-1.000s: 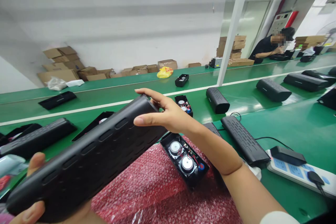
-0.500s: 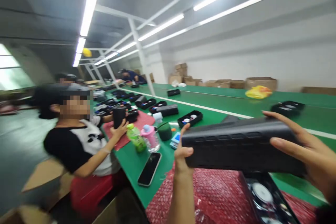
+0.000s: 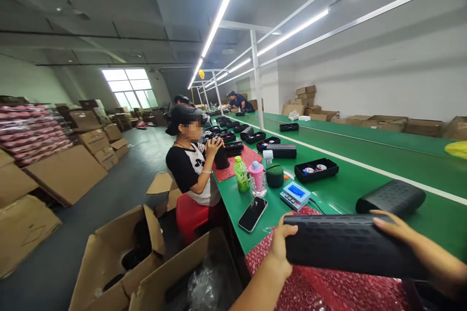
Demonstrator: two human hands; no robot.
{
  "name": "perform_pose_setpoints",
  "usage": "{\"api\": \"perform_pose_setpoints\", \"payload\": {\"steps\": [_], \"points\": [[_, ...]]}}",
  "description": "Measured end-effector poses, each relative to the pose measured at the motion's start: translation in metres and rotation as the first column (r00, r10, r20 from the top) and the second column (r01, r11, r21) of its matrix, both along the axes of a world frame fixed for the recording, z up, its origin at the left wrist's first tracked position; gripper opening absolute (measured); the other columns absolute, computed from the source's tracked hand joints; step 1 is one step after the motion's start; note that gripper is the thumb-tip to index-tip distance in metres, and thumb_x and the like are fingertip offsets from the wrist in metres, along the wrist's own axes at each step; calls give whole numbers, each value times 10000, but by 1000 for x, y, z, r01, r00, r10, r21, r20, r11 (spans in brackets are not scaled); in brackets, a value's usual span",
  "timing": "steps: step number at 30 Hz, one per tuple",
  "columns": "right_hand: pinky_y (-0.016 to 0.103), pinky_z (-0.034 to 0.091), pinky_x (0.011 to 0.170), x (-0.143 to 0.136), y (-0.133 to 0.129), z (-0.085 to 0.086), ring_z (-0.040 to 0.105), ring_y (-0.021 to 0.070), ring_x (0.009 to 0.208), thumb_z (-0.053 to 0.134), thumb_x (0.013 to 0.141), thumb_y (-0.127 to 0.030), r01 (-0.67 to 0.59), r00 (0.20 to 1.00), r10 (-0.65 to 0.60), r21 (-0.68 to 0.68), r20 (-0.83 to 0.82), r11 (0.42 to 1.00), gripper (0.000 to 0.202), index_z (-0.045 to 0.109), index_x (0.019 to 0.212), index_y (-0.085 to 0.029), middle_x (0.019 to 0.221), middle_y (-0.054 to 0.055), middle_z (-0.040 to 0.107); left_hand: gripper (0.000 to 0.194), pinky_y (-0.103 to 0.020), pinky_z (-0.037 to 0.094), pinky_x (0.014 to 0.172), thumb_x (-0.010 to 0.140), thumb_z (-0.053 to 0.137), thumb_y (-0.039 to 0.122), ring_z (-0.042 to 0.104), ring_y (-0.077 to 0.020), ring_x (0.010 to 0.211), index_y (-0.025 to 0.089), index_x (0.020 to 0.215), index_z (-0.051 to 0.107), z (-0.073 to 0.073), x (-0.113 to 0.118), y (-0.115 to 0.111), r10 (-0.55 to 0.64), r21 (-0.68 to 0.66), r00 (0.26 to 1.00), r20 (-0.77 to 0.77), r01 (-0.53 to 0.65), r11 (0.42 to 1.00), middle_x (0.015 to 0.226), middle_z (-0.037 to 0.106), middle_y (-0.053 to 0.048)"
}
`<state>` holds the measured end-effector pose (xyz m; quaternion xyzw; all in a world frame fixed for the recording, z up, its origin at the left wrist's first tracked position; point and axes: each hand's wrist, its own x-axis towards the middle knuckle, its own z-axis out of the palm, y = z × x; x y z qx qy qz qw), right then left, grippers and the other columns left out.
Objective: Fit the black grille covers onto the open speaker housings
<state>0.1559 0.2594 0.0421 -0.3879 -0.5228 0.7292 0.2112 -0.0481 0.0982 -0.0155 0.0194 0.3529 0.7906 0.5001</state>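
A long black speaker housing (image 3: 339, 245), with a slotted pattern on its face, spans my two hands above the red bubble wrap (image 3: 328, 286). Its left end is gripped by my left hand (image 3: 281, 248), thumb in front. My right hand (image 3: 408, 238) is closed around the other end, with fingers over the top edge. Behind it, another black housing (image 3: 392, 198) lies on the green bench. A blue-and-white device with a screen (image 3: 296, 194) sits beyond my left hand, near a phone (image 3: 252, 214).
Drinks stand left of a green case (image 3: 274, 175): a green bottle (image 3: 241, 175) and a pink-topped bottle (image 3: 258, 180). An open housing (image 3: 316, 170) shows round drivers. A co-worker (image 3: 193, 160) sits at the bench's left edge. Open cardboard boxes (image 3: 116, 248) stand on the floor.
My view has swung left, bringing the floor boxes and window into sight. The housing, still in both hands, now appears lower. The co-worker holds a black piece nearer the head.
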Motion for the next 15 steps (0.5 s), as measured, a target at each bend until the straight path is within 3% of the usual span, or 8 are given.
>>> {"api": "perform_pose_setpoints", "payload": {"steps": [4, 8, 12, 14, 15], "points": [[308, 537, 596, -36, -30, -39, 663, 215, 608, 731, 692, -478, -159, 979, 186, -270, 79, 950, 464, 470, 996, -243, 734, 44, 678, 538, -384, 493, 696, 550, 686, 297, 658, -271, 658, 162, 1049, 534, -40, -7, -41, 77, -200, 996, 54, -65, 978, 684, 678, -69], [269, 515, 556, -44, -41, -67, 656, 206, 584, 723, 731, -385, -174, 978, 203, -384, 37, 907, 431, 431, 997, -212, 670, 26, 677, 732, -371, 492, 811, 518, 752, 311, 674, -299, 885, 174, 1183, 479, -60, -2, -66, 149, -160, 989, -17, -150, 976, 764, 704, -60], [305, 539, 599, -43, -35, -87, 674, 235, 615, 710, 716, -448, -206, 961, 254, -333, 107, 920, 473, 494, 1055, -198, 743, 52, 710, 882, -408, 425, 984, 622, 711, 398, 589, -312, 1137, 140, 1380, 341, -70, -2, -75, 144, -228, 964, -225, -195, 954, 1089, 685, -138], [347, 560, 696, -44, -27, -98, 695, 271, 739, 652, 718, -558, -258, 936, 296, -199, 192, 945, 519, 551, 1062, -182, 909, 101, 723, 793, -402, 304, 1104, 693, 652, 382, 436, -291, 1310, 130, 1394, 383, -66, -5, -80, 63, -319, 855, -515, -260, 911, 1350, 537, -151], [372, 556, 786, -45, -23, -103, 689, 299, 864, 614, 713, -605, -279, 920, 293, -91, 260, 956, 566, 572, 1072, -170, 1037, 132, 702, 728, -405, 227, 1145, 720, 624, 352, 342, -281, 1374, 132, 1384, 424, -61, -7, -83, -22, -361, 738, -674, -303, 882, 1438, 447, -136]]}}
